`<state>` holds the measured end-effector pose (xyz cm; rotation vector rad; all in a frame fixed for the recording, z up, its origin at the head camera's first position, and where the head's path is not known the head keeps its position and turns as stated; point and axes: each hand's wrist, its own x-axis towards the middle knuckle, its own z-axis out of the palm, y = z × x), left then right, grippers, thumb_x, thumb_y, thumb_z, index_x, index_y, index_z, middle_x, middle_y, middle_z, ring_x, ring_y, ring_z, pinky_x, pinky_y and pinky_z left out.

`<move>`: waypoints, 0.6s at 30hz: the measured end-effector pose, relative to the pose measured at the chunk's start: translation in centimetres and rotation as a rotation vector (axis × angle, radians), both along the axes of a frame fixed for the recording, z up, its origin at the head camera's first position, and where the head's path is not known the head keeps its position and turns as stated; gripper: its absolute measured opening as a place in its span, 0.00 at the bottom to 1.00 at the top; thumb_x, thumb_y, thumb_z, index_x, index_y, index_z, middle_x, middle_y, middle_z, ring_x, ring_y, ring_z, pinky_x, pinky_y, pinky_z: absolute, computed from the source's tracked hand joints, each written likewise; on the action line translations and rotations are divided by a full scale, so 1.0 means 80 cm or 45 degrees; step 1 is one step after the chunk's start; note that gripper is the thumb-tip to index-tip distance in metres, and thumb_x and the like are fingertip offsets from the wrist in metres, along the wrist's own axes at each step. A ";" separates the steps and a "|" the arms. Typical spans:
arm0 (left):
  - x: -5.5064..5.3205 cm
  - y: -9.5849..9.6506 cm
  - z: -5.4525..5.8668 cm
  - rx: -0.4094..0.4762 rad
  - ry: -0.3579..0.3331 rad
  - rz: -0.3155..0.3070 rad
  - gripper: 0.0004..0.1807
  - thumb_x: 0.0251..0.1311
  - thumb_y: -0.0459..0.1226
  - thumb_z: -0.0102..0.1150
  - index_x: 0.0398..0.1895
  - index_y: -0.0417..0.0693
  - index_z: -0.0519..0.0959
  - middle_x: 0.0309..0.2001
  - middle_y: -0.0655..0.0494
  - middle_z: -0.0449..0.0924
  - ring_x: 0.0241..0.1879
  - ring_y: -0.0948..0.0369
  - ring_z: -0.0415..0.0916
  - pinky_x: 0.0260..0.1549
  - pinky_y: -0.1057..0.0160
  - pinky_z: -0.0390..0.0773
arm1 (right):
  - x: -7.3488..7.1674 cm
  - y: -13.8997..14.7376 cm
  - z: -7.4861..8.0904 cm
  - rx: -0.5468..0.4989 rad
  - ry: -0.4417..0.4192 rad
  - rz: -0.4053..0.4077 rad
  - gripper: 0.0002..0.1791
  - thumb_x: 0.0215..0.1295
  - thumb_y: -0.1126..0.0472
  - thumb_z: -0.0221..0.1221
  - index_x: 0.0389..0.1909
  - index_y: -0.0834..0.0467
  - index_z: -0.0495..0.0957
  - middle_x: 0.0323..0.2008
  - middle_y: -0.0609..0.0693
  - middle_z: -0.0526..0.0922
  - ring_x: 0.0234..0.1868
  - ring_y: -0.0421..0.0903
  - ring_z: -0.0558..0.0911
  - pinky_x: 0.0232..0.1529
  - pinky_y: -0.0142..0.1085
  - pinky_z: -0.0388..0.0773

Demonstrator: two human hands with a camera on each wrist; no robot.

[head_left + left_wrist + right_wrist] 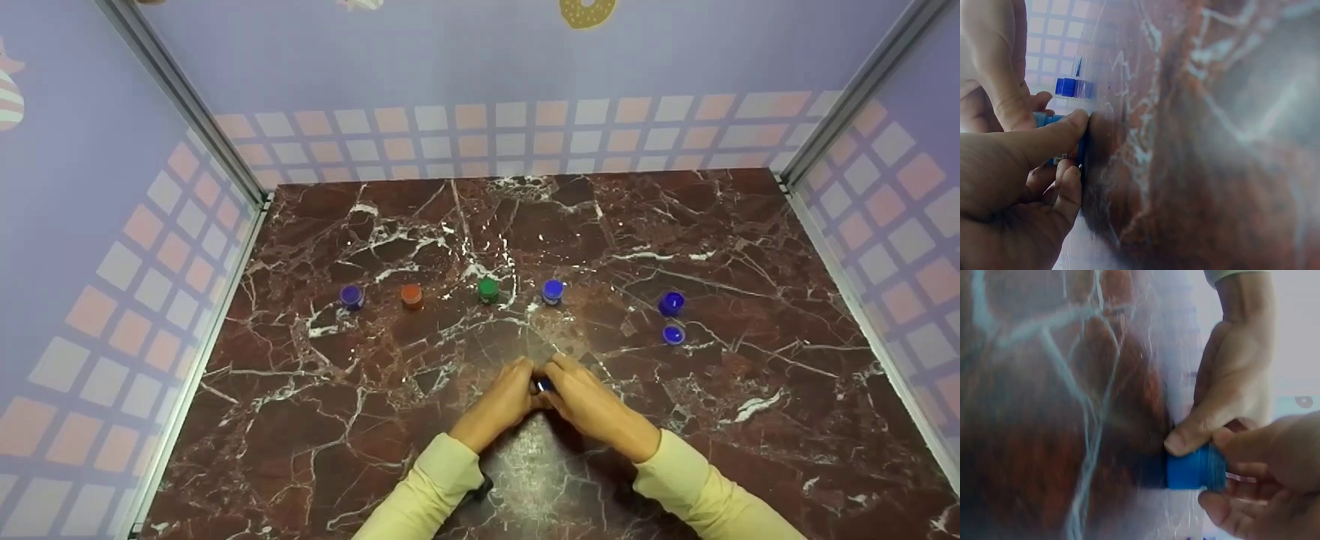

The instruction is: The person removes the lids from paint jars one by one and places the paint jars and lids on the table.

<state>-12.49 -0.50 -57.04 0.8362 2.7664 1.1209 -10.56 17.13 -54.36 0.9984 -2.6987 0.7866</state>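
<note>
Both hands meet around a small blue paint jar (1185,469) close over the table, in front of the person. My left hand (510,394) grips the jar's lower body, its thumb lying along the side in the left wrist view. Fingers and thumb of my right hand (581,394) pinch the jar's lid end (1217,472), which looks paler and more see-through than the body. From the head view most of this jar is hidden by the hands, with only a dark blue patch showing between them.
Beyond the hands a row of small jars stands on the marbled table (285,450): purple (350,297), orange (411,296), green (488,290) and blue (553,292). To the right is a darker blue jar (671,303) with a round blue lid (673,334) before it. Patterned walls enclose the table.
</note>
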 end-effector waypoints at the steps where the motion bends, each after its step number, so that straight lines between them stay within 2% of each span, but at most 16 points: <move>1: 0.000 0.000 0.000 -0.005 0.001 -0.002 0.20 0.53 0.40 0.78 0.36 0.40 0.76 0.34 0.51 0.76 0.36 0.53 0.77 0.40 0.57 0.79 | -0.001 0.001 0.001 0.008 0.006 0.030 0.14 0.57 0.74 0.70 0.43 0.66 0.79 0.40 0.55 0.77 0.40 0.51 0.79 0.44 0.45 0.81; 7: 0.000 0.001 0.000 -0.013 -0.015 -0.009 0.20 0.53 0.39 0.78 0.38 0.40 0.76 0.37 0.49 0.78 0.40 0.50 0.79 0.44 0.54 0.80 | -0.006 0.005 0.005 0.026 0.036 0.151 0.18 0.50 0.80 0.67 0.43 0.64 0.82 0.42 0.55 0.77 0.41 0.51 0.80 0.44 0.43 0.82; 11: 0.000 0.001 0.001 -0.017 -0.037 -0.004 0.20 0.52 0.38 0.79 0.40 0.40 0.76 0.39 0.48 0.78 0.41 0.50 0.79 0.45 0.55 0.80 | -0.007 0.007 0.005 0.013 0.044 0.219 0.19 0.51 0.81 0.64 0.43 0.62 0.85 0.45 0.53 0.81 0.47 0.51 0.80 0.51 0.42 0.81; 18: -0.001 0.002 0.006 -0.029 -0.172 0.026 0.22 0.53 0.38 0.79 0.44 0.41 0.77 0.43 0.48 0.79 0.46 0.47 0.80 0.48 0.54 0.80 | -0.007 0.017 0.006 -0.061 0.014 0.249 0.18 0.53 0.79 0.65 0.43 0.61 0.88 0.52 0.54 0.85 0.52 0.53 0.81 0.57 0.46 0.78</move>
